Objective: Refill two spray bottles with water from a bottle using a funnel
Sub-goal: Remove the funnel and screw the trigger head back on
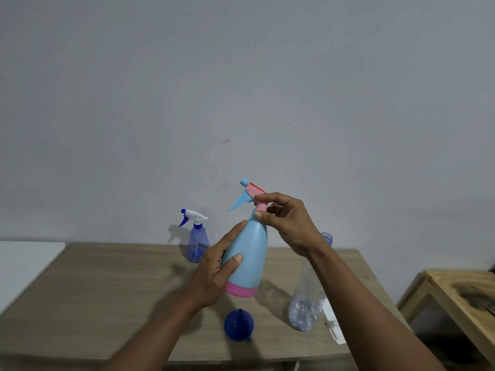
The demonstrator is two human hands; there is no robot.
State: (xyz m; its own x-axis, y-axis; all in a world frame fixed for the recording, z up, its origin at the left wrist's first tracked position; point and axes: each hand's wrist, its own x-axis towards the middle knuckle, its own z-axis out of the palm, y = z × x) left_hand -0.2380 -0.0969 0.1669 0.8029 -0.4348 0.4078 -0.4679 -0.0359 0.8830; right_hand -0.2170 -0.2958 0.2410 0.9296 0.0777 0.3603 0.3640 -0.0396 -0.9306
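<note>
1. We find the light-blue spray bottle [247, 258], pink at its base, held slightly tilted in the air above the middle of the wooden table [107, 290].
2. The left hand [214, 277] grasps the bottle's body, with the thumb across the front and the fingers wrapped behind.
3. The right hand [288, 223] pinches the pink collar of the spray head [253, 192], which sits on the bottle's neck. We cannot tell whether it is loosened.
4. The clear blue spray bottle [198, 245] stands upright near the table's far edge, left of the held one, untouched and with its trigger head on.
5. The blue funnel [239, 324] rests mouth down, spout up, on the table nearer us.
6. The water bottle [305, 303] stands upright to the right, partly hidden by the right forearm. Water shows in its lower part.
</note>
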